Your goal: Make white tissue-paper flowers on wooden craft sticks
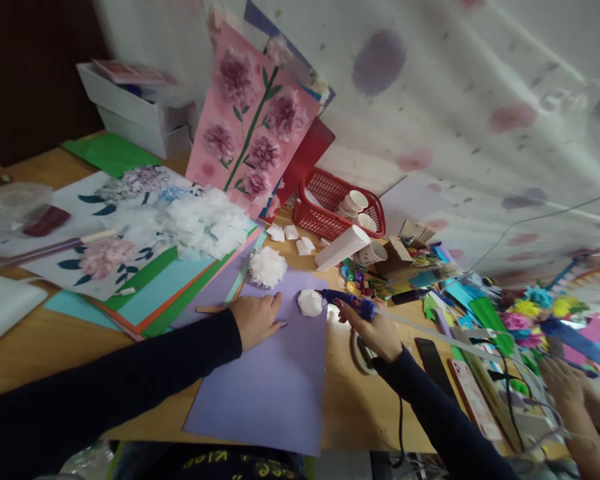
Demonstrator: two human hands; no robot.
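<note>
My right hand grips a blue glue gun, its nozzle pointing left. The tip meets the edge of a small white paper piece, which lies on a sheet of purple paper. Flat on that same sheet rests my left hand, fingers stretched out and holding nothing. Just above it sits a fluffy white paper flower. A wooden stick pokes out beside the left wrist. Whether the nozzle touches the white piece or hovers over it, I cannot tell.
Behind stand a red basket with cups and a white paper roll. A pink flower picture leans at the back. White tissue flowers cover papers at left. Phones, cables and another person's hands are at right.
</note>
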